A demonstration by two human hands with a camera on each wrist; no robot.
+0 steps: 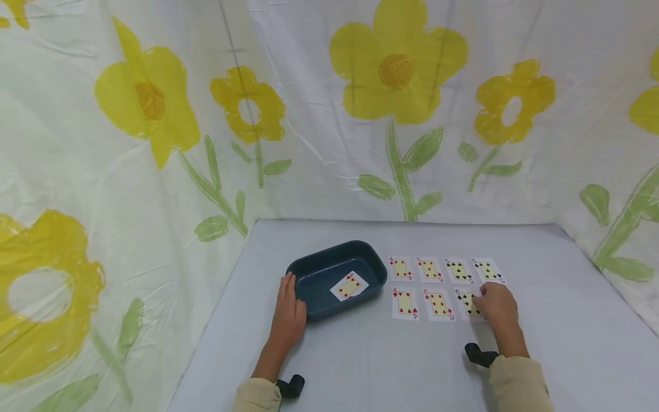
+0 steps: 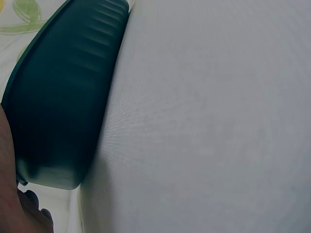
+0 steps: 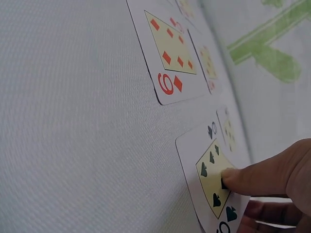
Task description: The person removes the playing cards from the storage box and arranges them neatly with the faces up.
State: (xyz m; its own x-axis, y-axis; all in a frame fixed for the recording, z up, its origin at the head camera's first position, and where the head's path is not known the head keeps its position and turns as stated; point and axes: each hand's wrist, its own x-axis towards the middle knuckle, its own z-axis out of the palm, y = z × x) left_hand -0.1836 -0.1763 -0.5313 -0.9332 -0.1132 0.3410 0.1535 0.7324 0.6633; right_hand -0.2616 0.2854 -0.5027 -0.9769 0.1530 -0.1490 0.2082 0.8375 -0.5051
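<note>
My right hand pinches the six of spades at its right side. The thumb lies on the card's face and the other fingers are partly hidden behind its edge. My left hand rests against the left end of a dark teal tray, its fingers stretched along the rim. In the left wrist view the tray's outer wall fills the upper left, with part of that hand at the edge. One red playing card lies face up inside the tray.
Left of the pinched card lie the six of diamonds and a red four. Behind them runs a row with a four of diamonds, a five of diamonds and two black fives. A flowered curtain borders the white table.
</note>
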